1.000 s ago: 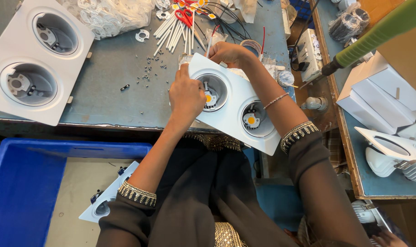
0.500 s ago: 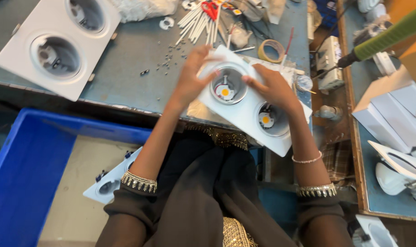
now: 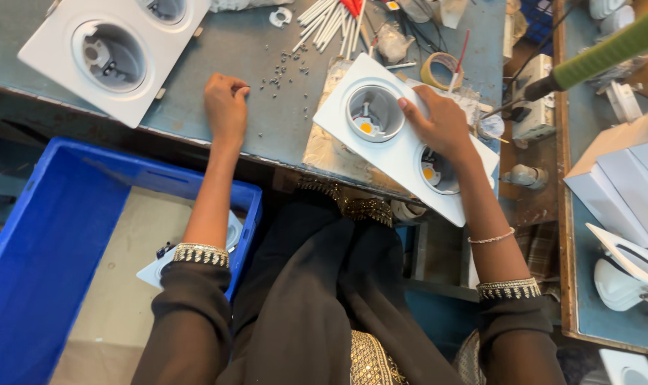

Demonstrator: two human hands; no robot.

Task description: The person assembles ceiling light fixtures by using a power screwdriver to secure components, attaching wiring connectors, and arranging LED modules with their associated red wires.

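Observation:
A white twin downlight housing (image 3: pixel 352 135) lies tilted on the grey bench, with a small yellow LED chip showing in each of its two round wells. My right hand (image 3: pixel 441 125) rests flat on top of it between the wells, holding it down. My left hand (image 3: pixel 225 103) sits on the bench to the left, fingers curled and pinched together beside a scatter of small dark screws (image 3: pixel 285 71). Whether a screw is between the fingertips is too small to tell.
A second white twin housing (image 3: pixel 60 53) lies at the bench's far left. White rods and red-handled cutters (image 3: pixel 335 18) and a tape roll (image 3: pixel 438 71) sit behind. A blue crate (image 3: pixel 46 235) stands below left. A green-handled tool (image 3: pixel 602 53) and white boxes (image 3: pixel 623 185) are right.
My left hand left the housing and moved left to the scattered screws, fingers closing. My right hand stayed on the housing. The view tilted lower.

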